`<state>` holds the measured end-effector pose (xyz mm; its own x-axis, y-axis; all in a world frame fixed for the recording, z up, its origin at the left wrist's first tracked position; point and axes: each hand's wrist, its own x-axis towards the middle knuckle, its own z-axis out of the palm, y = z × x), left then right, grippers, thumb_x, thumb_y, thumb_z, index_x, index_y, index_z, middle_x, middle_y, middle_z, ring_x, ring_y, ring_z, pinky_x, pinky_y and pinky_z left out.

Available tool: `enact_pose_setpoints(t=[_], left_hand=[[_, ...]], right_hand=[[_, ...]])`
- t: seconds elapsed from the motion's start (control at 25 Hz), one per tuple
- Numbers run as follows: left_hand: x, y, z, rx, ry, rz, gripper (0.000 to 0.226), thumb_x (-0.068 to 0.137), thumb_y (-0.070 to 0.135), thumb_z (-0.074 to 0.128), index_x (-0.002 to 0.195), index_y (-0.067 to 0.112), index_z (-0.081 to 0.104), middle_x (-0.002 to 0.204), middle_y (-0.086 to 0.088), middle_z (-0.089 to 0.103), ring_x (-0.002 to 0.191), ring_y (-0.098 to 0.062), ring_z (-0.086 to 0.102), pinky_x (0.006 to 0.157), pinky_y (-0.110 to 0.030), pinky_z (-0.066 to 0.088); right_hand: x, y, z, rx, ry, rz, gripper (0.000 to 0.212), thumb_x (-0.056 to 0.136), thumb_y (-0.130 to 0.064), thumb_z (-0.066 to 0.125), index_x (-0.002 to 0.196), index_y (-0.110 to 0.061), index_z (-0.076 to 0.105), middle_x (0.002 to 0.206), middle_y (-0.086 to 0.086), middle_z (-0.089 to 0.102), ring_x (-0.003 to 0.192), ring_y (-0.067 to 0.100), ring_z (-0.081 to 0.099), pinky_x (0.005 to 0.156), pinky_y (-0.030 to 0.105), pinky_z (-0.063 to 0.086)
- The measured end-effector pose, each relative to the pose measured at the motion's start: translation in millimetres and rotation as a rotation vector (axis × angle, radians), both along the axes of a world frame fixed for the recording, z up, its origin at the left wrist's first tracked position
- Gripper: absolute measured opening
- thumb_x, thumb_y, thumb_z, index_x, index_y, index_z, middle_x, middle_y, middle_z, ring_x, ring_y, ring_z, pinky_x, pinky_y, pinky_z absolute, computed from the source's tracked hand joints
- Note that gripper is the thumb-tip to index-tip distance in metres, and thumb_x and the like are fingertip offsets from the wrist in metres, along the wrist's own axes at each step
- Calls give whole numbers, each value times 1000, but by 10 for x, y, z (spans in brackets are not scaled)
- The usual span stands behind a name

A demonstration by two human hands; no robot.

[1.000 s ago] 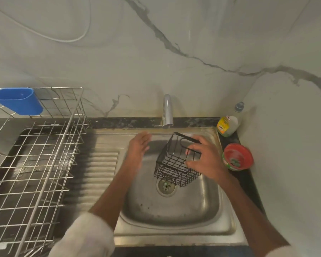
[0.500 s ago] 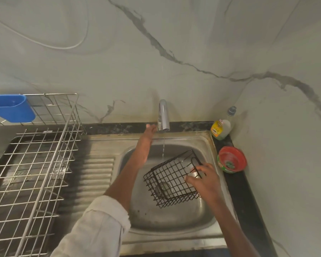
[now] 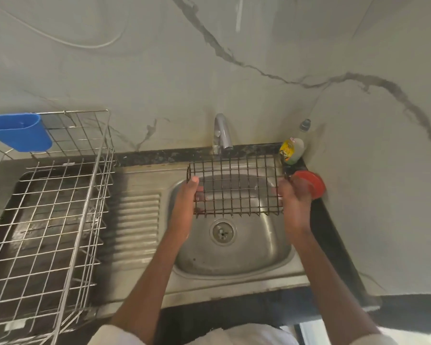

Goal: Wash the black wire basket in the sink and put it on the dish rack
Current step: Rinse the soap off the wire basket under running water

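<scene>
The left hand and the right hand are curled round the two ends of the black wire basket, held over the steel sink below the tap. Washing looks barely begun. The silver wire dish rack is not yet used.

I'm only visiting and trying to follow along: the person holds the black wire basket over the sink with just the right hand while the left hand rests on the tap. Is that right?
Not quite. The head view shows both hands on the black wire basket: the left hand grips its left edge and the right hand its right edge. Nothing touches the tap. The basket is indeed over the sink.
</scene>
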<state>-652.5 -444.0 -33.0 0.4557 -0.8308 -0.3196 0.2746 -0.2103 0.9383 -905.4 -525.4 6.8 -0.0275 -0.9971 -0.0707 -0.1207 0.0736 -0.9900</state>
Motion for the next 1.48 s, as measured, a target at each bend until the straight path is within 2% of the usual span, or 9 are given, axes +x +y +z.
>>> enact_pose_setpoints(t=[0.08, 0.2, 0.36, 0.48, 0.76, 0.96, 1.12, 1.28, 1.48], left_hand=[[-43, -16, 28, 127, -20, -30, 57, 95, 59, 55, 132, 18, 65, 113, -7, 70, 93, -29, 64, 70, -38, 51], [27, 36, -3, 233, -97, -104, 49, 87, 62, 57, 121, 28, 68, 112, -10, 70, 94, -27, 63, 70, -37, 48], [-27, 156, -24, -90, -241, 51, 10, 96, 43, 56, 96, 48, 65, 98, -6, 69, 89, -23, 63, 77, -37, 52], [-188, 168, -153, 55, -176, 34, 11, 92, 41, 57, 86, 33, 63, 73, 5, 54, 68, -18, 47, 58, -33, 41], [-305, 210, -301, -6, -238, 96, 24, 99, 37, 57, 121, 28, 63, 90, -5, 63, 77, -17, 58, 72, -44, 46], [-287, 351, -382, -53, -362, 90, 38, 107, 36, 51, 144, 30, 54, 105, -9, 64, 88, -18, 59, 84, -57, 54], [-253, 445, -334, -32, -416, 51, 42, 100, 37, 49, 142, 33, 52, 95, -2, 62, 79, -18, 56, 67, -37, 51], [-177, 542, -393, 27, -295, 116, 43, 91, 46, 52, 133, 40, 56, 90, 9, 65, 82, -21, 58, 68, -42, 48], [-386, 708, -241, -43, -96, 306, 40, 96, 39, 49, 134, 29, 58, 112, -4, 71, 98, -22, 70, 79, -45, 56]], right_hand=[[162, 208, -89, 106, 70, -31, 20, 94, -41, 62, 93, -22, 70, 83, -6, 66, 82, 13, 63, 73, 19, 47], [214, 228, -304, 188, 132, -49, 28, 84, -54, 59, 86, -29, 72, 77, 1, 69, 86, 35, 68, 72, 47, 52], [207, 330, -77, -62, -8, -130, 17, 102, -29, 59, 117, -31, 67, 106, -24, 68, 102, -8, 62, 88, 12, 49], [204, 331, -206, 28, 137, -106, 19, 98, -31, 58, 103, -18, 71, 95, -3, 72, 99, 16, 69, 77, 23, 51], [37, 149, -302, -45, 147, -40, 23, 94, -22, 61, 72, -28, 61, 63, -15, 57, 61, 1, 51, 64, 31, 43], [12, 203, -422, -36, 106, -8, 9, 94, -31, 62, 89, -25, 66, 77, -6, 63, 70, 5, 57, 68, 28, 47], [-15, 234, -492, -20, 174, 41, 16, 95, -28, 62, 82, -21, 65, 70, -7, 60, 67, 10, 58, 64, 31, 44], [16, 267, -413, 102, 34, 176, 19, 97, -42, 66, 104, -25, 72, 101, -5, 74, 100, 17, 69, 82, 28, 52], [114, 650, -186, 279, -287, 187, 103, 79, -66, 74, 161, -40, 17, 160, -12, 35, 140, 8, 41, 116, 40, 34]])
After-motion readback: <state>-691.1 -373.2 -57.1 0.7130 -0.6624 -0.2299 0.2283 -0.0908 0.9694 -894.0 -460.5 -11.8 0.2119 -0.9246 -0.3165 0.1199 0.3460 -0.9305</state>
